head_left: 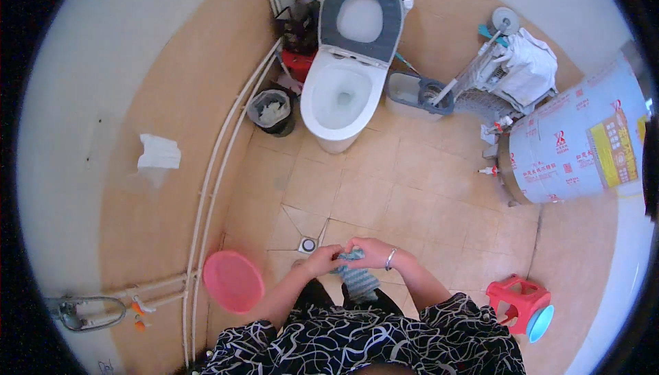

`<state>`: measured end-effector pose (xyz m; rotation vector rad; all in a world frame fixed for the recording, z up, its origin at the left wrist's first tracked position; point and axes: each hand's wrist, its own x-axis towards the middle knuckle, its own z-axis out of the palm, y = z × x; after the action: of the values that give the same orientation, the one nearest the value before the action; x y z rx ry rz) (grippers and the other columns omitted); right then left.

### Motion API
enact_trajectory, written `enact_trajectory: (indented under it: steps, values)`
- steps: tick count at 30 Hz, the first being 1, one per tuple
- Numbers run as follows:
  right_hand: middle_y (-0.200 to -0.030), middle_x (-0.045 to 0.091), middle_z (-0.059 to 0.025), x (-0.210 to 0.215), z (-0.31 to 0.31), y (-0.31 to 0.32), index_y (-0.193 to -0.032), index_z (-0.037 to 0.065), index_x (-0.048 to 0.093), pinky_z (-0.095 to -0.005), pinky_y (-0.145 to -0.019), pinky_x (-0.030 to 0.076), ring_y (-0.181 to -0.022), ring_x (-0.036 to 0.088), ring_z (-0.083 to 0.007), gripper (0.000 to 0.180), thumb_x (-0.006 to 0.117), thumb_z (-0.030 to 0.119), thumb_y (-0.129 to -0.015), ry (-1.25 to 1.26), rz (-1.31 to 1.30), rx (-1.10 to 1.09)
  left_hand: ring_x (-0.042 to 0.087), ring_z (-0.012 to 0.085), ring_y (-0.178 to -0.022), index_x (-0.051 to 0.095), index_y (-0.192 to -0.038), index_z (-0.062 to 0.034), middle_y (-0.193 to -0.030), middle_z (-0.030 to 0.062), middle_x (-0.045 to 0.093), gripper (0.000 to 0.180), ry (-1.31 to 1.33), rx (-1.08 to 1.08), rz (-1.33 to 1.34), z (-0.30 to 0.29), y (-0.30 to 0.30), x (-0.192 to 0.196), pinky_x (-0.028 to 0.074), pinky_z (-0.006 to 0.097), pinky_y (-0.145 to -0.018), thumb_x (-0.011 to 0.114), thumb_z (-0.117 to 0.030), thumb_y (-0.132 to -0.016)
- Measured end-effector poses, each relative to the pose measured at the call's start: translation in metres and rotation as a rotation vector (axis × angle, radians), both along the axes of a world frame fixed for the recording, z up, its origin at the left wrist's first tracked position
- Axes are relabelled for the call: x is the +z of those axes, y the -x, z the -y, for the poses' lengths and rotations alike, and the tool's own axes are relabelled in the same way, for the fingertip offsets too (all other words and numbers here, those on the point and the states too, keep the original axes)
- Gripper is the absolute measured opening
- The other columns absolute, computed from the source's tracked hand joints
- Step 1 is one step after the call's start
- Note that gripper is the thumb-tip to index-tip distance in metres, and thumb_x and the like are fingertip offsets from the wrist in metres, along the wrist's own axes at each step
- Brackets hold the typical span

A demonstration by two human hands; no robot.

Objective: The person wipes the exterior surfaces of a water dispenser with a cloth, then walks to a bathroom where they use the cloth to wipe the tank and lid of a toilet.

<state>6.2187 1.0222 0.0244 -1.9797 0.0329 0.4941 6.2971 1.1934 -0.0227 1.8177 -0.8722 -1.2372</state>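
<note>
A patterned blue-green and grey cloth (359, 280) hangs down in front of my body, its upper end bunched between my two hands. My left hand (322, 260) is closed on the bunched part from the left. From the right, my right hand (371, 252), with a silver bangle at the wrist, grips the same end. Both hands are close together, just beyond my lap. Some of the fingertips are hidden by the cloth and by the hands themselves.
Ahead stands a white toilet (340, 97) with its lid up. Beside it are a bin (272, 111) and a mop bucket (412, 95). A pink basin (233, 282) lies at left, a red stool (516, 299) at right. A floor drain (308, 245) lies near my hands.
</note>
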Motion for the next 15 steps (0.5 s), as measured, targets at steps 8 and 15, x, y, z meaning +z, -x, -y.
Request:
enact_trajectory:
  steps: [8, 15]
  values:
    - [-0.080, 0.057, -0.0149, 0.036, 0.091, -0.009, -0.083, 0.009, 0.058, -0.0388, -0.067, 0.043, -0.076, 0.055, -0.0304, 0.033, 0.049, 0.039, -0.072, 0.560, -0.399, 0.048, 0.050, 0.0284, -0.061, 0.049, -0.077, -0.0070, -0.066, 0.0103, 0.052, 0.027, 0.251, -0.156, 0.395, 0.075, -0.043, 0.019, 0.041, 0.035, -0.056, 0.062, -0.029, -0.069]
    - [-0.083, 0.058, -0.0119, 0.058, 0.190, -0.084, -0.083, 0.010, 0.057, -0.0380, -0.068, 0.043, -0.078, 0.054, -0.0293, 0.030, 0.046, 0.037, -0.075, 0.680, -0.270, -0.179, 0.052, 0.0192, -0.066, 0.046, -0.088, -0.0055, -0.073, 0.0070, 0.054, 0.037, 0.150, 0.002, 0.204, 0.164, -0.146, 0.041, 0.041, 0.031, -0.058, 0.066, -0.027, -0.066]
